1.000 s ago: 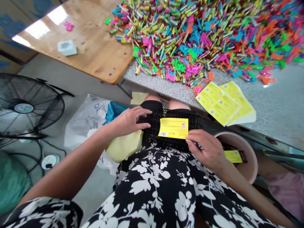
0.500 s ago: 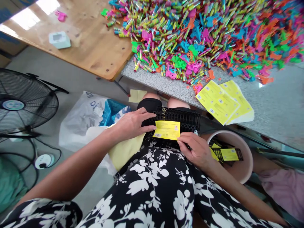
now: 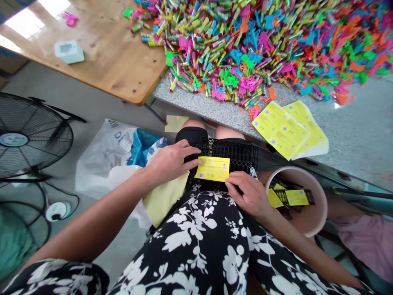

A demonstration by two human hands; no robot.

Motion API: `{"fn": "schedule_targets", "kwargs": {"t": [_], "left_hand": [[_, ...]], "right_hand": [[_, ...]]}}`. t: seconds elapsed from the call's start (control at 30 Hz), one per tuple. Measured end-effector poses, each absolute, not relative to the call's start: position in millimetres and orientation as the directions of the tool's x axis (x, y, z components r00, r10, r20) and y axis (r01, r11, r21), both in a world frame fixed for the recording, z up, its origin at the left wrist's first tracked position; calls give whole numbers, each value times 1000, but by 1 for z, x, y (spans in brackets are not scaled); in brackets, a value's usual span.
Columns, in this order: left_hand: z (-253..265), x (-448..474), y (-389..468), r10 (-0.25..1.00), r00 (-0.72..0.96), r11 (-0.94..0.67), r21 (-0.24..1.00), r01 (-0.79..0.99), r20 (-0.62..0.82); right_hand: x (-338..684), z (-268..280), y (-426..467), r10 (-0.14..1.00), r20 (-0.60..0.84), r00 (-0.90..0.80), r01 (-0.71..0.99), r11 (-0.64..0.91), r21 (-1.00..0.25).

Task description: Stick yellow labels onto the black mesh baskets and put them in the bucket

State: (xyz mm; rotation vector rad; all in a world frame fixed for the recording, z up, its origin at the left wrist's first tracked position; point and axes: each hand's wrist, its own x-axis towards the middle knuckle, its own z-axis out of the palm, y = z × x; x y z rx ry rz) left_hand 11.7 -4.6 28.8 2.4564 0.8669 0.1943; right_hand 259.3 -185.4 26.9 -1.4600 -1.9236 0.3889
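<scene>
A black plastic lattice piece (image 3: 241, 153) lies across my lap. Over its near side is a small yellow printed label (image 3: 212, 168). At the label's lower right corner, my right hand (image 3: 247, 193) pinches it between thumb and finger. My left hand (image 3: 176, 159) is at the other end, its thumb by the label's left edge and its index finger stretched over the black lattice, the two apart. Pale yellow backing paper (image 3: 166, 196) hangs below my left wrist.
Toy pistols and small tubes heap up on the stone-topped table (image 3: 184, 100); yellow label sheets (image 3: 281, 130) lie at its edge. To my right, a bucket (image 3: 322, 209) contains labelled black pieces. A fan (image 3: 33, 139) and a plastic bag (image 3: 101, 159) are left.
The view has shifted slightly. Both hands, the label and the black lattice piece keep nearly the same positions relative to each other.
</scene>
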Motion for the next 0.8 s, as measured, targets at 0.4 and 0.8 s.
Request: {"fn": "schedule_targets", "kwargs": {"t": [0.4,0.8], "left_hand": [[22,17,-6,658,753,-641,516,568,-10],[23,18,-8,666,746,-636,516,574,-10]], "right_hand": [[258,23,-186,934,343,-102,723,306,-619],[257,24,-187,941,338,-15,678,258,-688]]}}
